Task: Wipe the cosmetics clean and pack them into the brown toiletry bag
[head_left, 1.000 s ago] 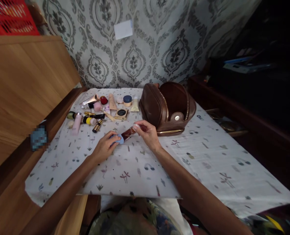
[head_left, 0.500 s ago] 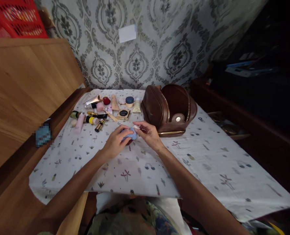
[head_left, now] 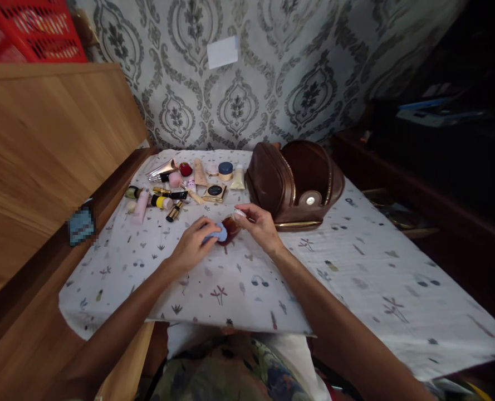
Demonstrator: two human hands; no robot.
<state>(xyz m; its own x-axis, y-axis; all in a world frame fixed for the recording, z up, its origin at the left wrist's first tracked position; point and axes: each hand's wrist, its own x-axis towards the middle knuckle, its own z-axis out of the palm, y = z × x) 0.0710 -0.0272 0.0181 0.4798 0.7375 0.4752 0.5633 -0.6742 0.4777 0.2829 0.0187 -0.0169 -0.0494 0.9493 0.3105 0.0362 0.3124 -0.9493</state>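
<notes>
My left hand is closed on a light blue cloth-like piece, bunched under the fingers. Against its right side shows a glossy reddish-brown bottle-like object, tilted just above the cloth-covered table. My right hand pinches a small whitish piece at the upper end of that object; I cannot tell whether the two are joined. To the right of this hand a brown leather toiletry bag stands unzipped, its dark inside showing.
Several cosmetics lie behind my left hand: a pink tube, a gold-edged compact, a blue-lidded jar and a cream tube. A wooden panel borders the left; patterned wallpaper covers the back.
The blue piece has come away to the left with my left hand, uncovering more of the reddish-brown object. My right hand has shifted slightly right and up. The camera view has moved a little.
</notes>
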